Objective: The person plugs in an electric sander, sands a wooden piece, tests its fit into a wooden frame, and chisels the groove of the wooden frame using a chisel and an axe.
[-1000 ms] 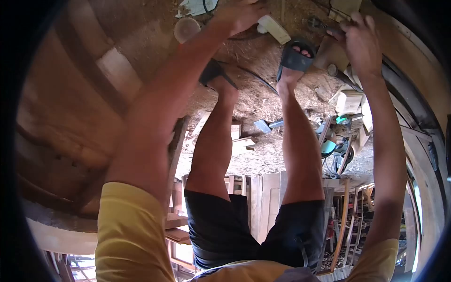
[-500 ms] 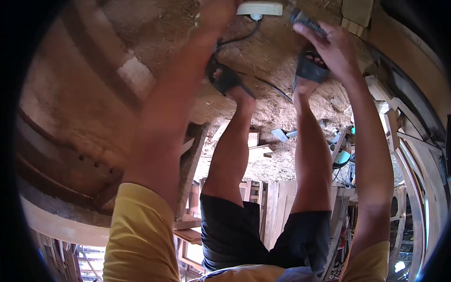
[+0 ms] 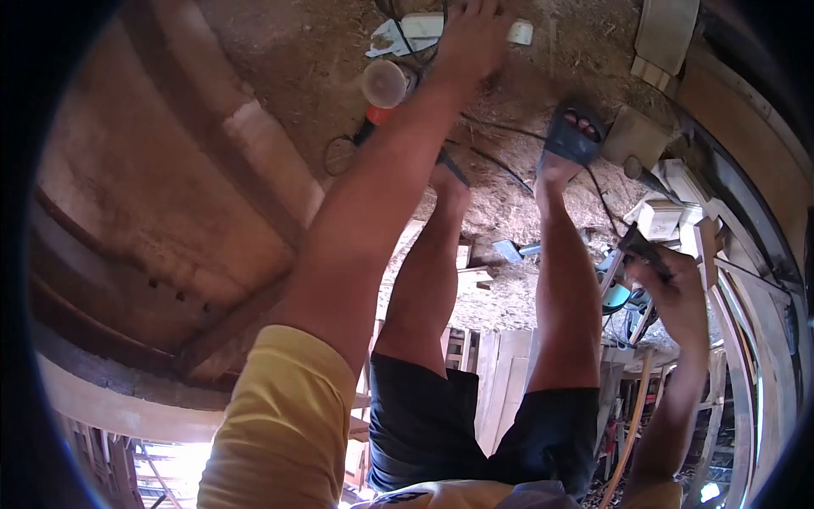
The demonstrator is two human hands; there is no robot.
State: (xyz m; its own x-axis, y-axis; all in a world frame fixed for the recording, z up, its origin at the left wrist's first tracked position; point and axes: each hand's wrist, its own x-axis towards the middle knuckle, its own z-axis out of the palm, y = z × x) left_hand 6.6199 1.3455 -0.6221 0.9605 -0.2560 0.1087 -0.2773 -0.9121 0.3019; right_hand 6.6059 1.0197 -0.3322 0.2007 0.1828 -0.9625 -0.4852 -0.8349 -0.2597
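My left hand [image 3: 471, 42] is over a white power strip [image 3: 520, 33] on the dusty ground at the top of the view. Its fingers are blurred and partly cut off by the frame edge, so I cannot tell what they touch. Out to the right, my right hand [image 3: 674, 293] is closed around a dark corded object [image 3: 642, 246], its wide end pointing up and left. A black cord runs from that end toward my foot. Below the left hand lies a power tool with a round pale disc [image 3: 385, 83] and an orange band, resembling an angle grinder.
A large curved wooden piece [image 3: 170, 170] fills the left side. Wood blocks [image 3: 657, 219] and boards [image 3: 666, 34] lie on the right. Black cords [image 3: 500, 161] cross the ground between my sandalled feet. A teal tool [image 3: 616, 297] sits beyond my right leg.
My left hand has moved right, over the power strip. The right hand has swung down and right with the dark object, away from my right foot. The disc tool has come into sight.
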